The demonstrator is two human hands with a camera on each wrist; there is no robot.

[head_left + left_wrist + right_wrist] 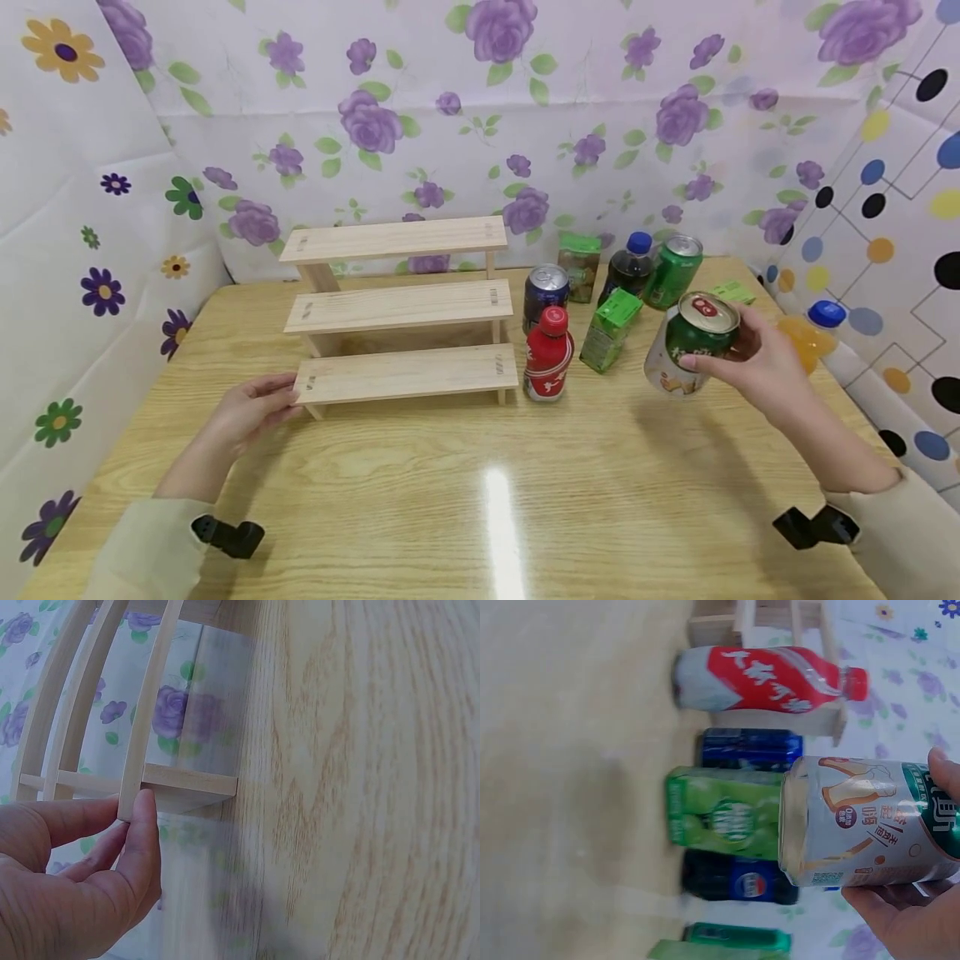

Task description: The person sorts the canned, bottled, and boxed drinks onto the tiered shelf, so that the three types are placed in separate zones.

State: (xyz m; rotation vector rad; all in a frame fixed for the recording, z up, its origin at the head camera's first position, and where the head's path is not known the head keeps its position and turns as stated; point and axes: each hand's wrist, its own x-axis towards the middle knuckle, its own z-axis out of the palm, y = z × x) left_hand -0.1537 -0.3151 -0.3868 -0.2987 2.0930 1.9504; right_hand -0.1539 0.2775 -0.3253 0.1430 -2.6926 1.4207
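Fingers of the right hand (767,367) are clamped around a green-and-white cylindrical metal can (690,340), tilted above the light wood-grain tabletop (405,492). Fingers of the left hand (247,412) pinch the lowest board's left end on a three-tier pale wooden stand (408,375).

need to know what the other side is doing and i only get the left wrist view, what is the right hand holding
Observer: The right hand is gripping a green and white drink can, lifted clear of the tabletop.
Operator: ok and what stands closest to the right end of the wooden stand's lowest board
Observer: A red bottle with a red cap, upright just beside that end; I cannot tell whether the two touch.
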